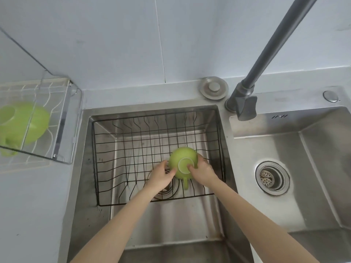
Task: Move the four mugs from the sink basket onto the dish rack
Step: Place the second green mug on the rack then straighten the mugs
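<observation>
A green mug [182,162], turned upside down with its pale base ring facing up, sits inside the black wire sink basket [106,149], toward the basket's near right part. Its handle [185,184] points toward the person, showing just below and between the two hands. The left hand [161,174] touches the mug's left flank, fingers [171,172] curled against the wall. The right hand [202,170] wraps the right flank, with fingertips [190,166] resting on the base ring. Both sets of fingers are closed around the mug; whether it is lifted clear of the wires cannot be told. Beneath the left hand, partly hidden, lies the left sink's drain [167,190]. The basket stands in the left steel sink [171,224]. Well to the left of the fingers, a dish rack [62,118] on the worktop [34,205] holds another green mug [24,124], blurred and inverted. Beyond the fingers to the right rises a dark tap [245,105], with a second sink [313,158] beside it.
</observation>
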Demonstrator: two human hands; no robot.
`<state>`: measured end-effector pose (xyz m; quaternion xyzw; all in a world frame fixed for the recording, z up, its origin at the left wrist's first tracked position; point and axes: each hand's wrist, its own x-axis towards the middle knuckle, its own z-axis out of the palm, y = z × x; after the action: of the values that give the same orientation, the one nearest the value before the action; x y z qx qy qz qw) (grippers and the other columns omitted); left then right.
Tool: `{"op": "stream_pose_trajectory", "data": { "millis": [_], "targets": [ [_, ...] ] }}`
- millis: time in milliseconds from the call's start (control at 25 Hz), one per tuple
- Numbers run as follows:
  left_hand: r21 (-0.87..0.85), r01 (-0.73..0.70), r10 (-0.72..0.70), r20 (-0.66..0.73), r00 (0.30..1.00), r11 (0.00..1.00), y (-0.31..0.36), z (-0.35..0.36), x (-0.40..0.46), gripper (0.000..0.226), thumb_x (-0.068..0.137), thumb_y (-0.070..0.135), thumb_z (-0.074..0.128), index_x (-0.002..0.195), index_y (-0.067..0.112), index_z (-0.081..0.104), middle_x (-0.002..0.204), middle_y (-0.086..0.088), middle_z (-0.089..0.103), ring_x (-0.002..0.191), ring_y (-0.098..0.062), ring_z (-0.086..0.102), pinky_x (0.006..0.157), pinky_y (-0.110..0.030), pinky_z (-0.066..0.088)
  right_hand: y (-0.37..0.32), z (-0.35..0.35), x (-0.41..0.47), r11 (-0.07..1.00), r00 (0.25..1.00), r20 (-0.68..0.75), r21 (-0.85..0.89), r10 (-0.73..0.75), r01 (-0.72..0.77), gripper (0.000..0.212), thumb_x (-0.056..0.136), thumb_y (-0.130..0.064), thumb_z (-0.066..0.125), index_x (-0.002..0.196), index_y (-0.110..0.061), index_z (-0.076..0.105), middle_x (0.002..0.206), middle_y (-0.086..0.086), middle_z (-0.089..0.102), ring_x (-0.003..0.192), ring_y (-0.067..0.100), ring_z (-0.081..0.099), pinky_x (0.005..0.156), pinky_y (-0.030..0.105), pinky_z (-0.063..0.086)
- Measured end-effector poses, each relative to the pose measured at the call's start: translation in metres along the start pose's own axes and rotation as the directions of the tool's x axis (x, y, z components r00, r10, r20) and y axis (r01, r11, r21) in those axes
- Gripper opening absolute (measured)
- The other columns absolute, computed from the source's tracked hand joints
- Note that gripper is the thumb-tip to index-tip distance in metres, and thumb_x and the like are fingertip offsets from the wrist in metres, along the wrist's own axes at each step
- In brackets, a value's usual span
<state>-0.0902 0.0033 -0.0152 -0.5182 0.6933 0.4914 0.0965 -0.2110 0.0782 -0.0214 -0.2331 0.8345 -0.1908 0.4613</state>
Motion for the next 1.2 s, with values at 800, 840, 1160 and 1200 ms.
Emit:
{"op": "stream_pose_trajectory", "data": {
  "millis": [800,840,1160,1200],
  "targets": [
    [-0.233,-0.041,0.039,-0.014,0.999,0.972,-0.002,-0.002,-0.024,0.038,0.085,0.023,0.059,0.12,0.013,0.049,0.1,-0.001,0.056,0.07,-0.005,0.058,0.073,-0.031,0.048,-0.015,-0.012,-0.039,0.997,0.997,-0.048,0.053,-0.06,0.062,0.062,0.089,-0.032,0.055,0.14,-0.009,0.029,0.135,0.019,0.047,0.125,0.033,0.045,0.099,0.035,0.041],
    [-0.247,-0.049,0.046,-0.018,0.999,0.968,-0.002,-0.005,-0.031,0.035,0.085,0.023,0.059,0.117,0.015,0.05,0.099,-0.002,0.057,0.065,-0.002,0.058,0.077,-0.037,0.051,-0.019,-0.013,-0.048,0.996,0.995,-0.06,0.046,-0.076,0.079,0.062,0.089,-0.033,0.055,0.14,-0.01,0.029,0.135,0.02,0.047,0.124,0.033,0.046,0.098,0.034,0.041],
    [-0.258,-0.218,0.211,-0.055,0.976,0.941,-0.006,-0.054,-0.093,0.049,0.085,0.022,0.06,0.129,0.01,0.043,0.106,-0.002,0.054,0.094,-0.019,0.055,0.086,-0.03,0.046,-0.053,-0.009,-0.116,0.978,0.972,-0.145,0.07,-0.185,0.197,0.06,0.089,-0.041,0.053,0.137,-0.011,0.034,0.133,0.015,0.05,0.125,0.028,0.044,0.098,0.034,0.04],
    [-0.242,-0.233,0.228,-0.046,0.972,0.942,-0.01,-0.061,-0.099,0.052,0.084,0.02,0.061,0.131,0.01,0.041,0.109,-0.004,0.054,0.094,-0.02,0.056,0.085,-0.028,0.046,-0.057,-0.006,-0.122,0.975,0.968,-0.154,0.072,-0.196,0.208,0.059,0.089,-0.041,0.052,0.136,-0.01,0.035,0.133,0.015,0.05,0.125,0.028,0.044,0.097,0.034,0.04]
  ]
}}
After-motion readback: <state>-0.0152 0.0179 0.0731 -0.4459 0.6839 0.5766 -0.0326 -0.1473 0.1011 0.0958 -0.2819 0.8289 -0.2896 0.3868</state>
